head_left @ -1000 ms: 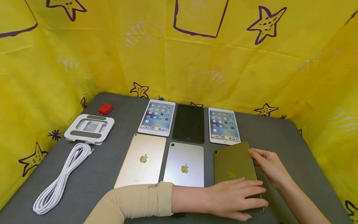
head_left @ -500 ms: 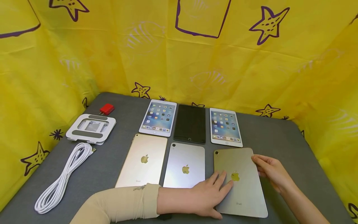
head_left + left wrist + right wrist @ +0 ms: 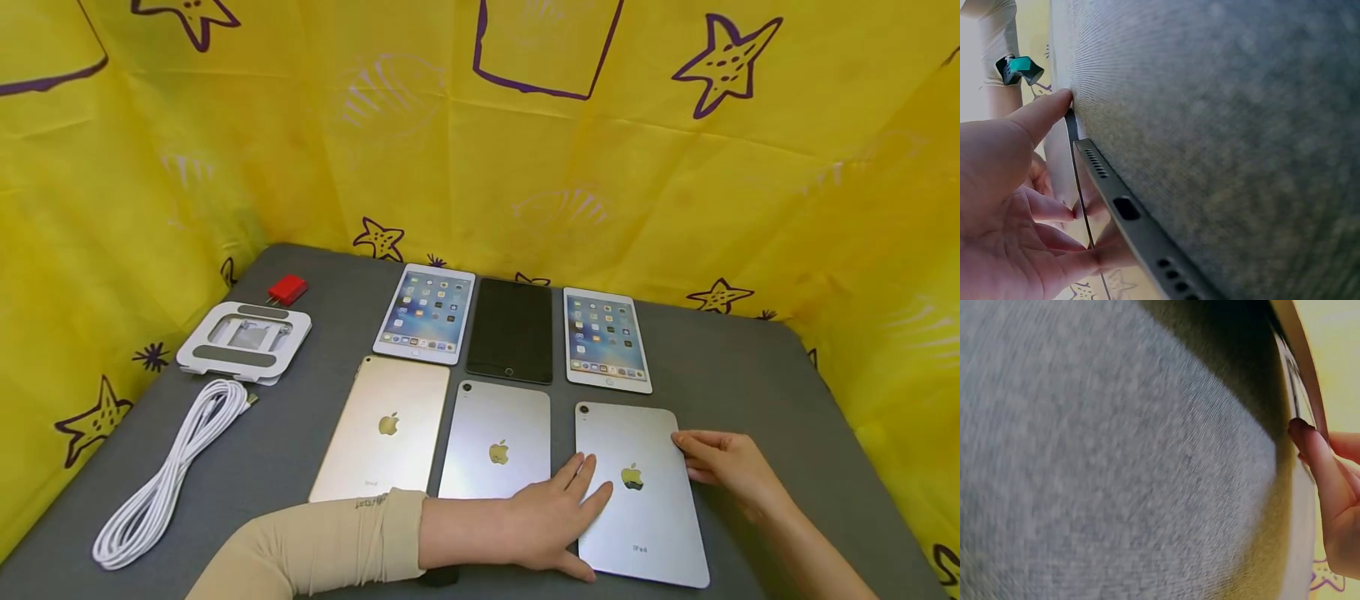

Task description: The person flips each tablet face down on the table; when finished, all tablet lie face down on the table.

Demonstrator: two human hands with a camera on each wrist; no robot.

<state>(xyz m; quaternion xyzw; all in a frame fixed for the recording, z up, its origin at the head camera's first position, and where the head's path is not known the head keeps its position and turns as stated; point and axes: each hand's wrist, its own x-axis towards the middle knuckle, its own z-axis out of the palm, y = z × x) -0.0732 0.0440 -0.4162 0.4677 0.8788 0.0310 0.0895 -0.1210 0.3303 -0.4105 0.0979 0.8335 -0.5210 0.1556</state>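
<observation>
A silver tablet (image 3: 652, 521) lies back side up at the front right, its logo showing and its camera at the upper left. My right hand (image 3: 731, 467) pinches its right edge near the top corner. In the right wrist view a fingertip (image 3: 1304, 431) is at that edge, above the dark cloth. My left hand (image 3: 551, 521) has its fingers spread and rests along the tablet's left edge, fingertips on its back. The left wrist view shows the tablet's bottom edge (image 3: 1141, 234) with its charging port and speaker holes, beside the left hand (image 3: 1004, 206).
A gold tablet (image 3: 390, 425) and another silver tablet (image 3: 495, 425) lie face down to the left. Behind them are a white tablet (image 3: 427, 312), a black one (image 3: 510, 329) and another white one (image 3: 607, 342). A folded stand (image 3: 232, 358), red charger (image 3: 288, 289) and white cable (image 3: 172, 475) lie left.
The tablet under my hands has come down from a tilt to lie flatter, nearer the front. My left hand has moved from its right side to its left edge. My right hand still holds it.
</observation>
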